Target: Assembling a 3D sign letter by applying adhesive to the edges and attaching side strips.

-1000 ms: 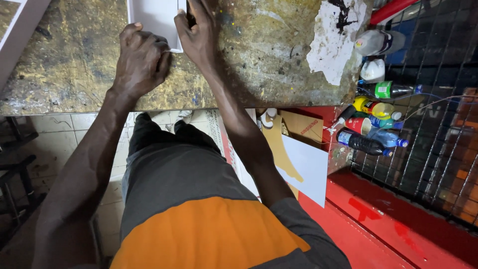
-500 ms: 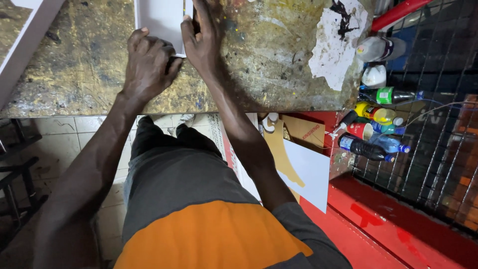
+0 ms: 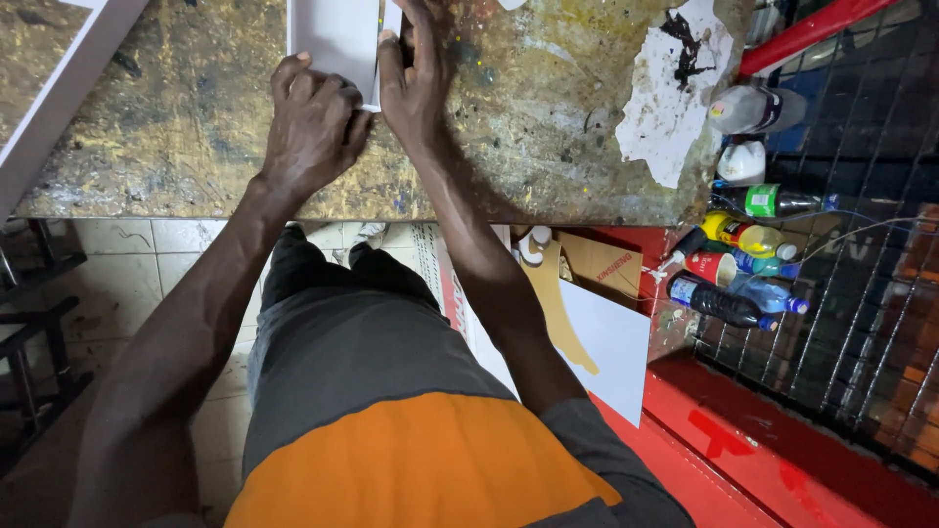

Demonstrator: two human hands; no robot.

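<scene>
Hands: I see left hand [image 3: 311, 122] curled on the white sheet [image 3: 333, 44], right hand [image 3: 416, 83] flat along its right edge; both press, neither clamps.
Sheet: top middle of the stained bench [image 3: 528, 127], cut off by the frame.
Around: torn paper [image 3: 675, 88] far right; bottles [image 3: 748, 264] beside the bench; white bar [image 3: 64, 93] at left.
Hidden: right fingertips out of frame.

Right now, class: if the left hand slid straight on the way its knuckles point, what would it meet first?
The left hand already rests against the white panel on the worn table; going on, it would likely just press further onto that panel.
</scene>
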